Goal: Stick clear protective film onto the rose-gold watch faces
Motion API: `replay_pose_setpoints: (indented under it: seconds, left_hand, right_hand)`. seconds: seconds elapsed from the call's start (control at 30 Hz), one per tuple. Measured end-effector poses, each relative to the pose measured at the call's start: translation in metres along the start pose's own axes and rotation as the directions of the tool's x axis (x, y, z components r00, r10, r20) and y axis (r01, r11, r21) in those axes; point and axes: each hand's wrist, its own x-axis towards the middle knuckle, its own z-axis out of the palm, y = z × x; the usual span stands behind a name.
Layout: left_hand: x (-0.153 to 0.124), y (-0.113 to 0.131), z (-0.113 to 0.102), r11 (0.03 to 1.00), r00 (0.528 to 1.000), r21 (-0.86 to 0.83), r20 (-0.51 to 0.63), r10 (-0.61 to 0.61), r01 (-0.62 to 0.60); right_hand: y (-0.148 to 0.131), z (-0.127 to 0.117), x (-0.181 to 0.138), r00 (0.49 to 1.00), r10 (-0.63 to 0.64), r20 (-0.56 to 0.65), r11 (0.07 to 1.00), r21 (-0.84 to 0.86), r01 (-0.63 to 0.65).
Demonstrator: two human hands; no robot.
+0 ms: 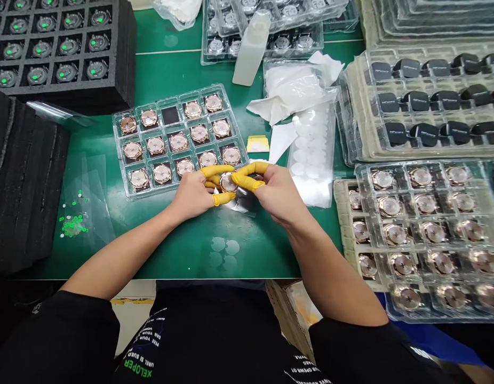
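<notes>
Between my two hands is a rose-gold watch head [228, 182] without a strap, its round face turned up. My left hand [199, 188], with yellow finger cots on its fingers, grips it from the left side. From the right, my right hand [267, 184], also in yellow finger cots, has its fingers closed on the watch head's edge. Just behind them lies a clear plastic tray [153, 160] with rose-gold watch heads in its pockets; one back-row pocket [170, 116] shows only its dark bottom. Shiny film [244, 201] lies under my hands.
Black foam trays [125, 69] with watch heads are stacked at the left. Green dots [74, 225] lie nearby. Round clear stickers [225, 252] are in front. A white bottle [252, 50], wipes [285, 101] and sticker sheets [311, 154] lie behind. Plastic trays [431, 218] fill the right.
</notes>
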Motion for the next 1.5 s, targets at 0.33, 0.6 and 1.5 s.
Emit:
replay_pose_setpoints:
  seconds: [0.33,0.6,1.5]
  left_hand:
    - [0.0,0.002,0.002,1.0,1.0,0.006,-0.025,-0.002,0.002]
    - [0.001,0.0,0.001,1.0,1.0,0.014,-0.018,-0.005,0.005]
    - [-0.001,0.0,0.002,0.999,0.999,0.032,-0.047,-0.018,0.019]
  right_hand:
    - [0.002,0.001,-0.001,0.999,-0.047,-0.017,0.993,-0.107,0.045]
    - [0.006,0.002,0.0,0.994,-0.104,-0.031,0.978,-0.183,0.097]
    - [0.022,-0.033,0.024,0.907,-0.312,-0.282,0.947,-0.164,0.275]
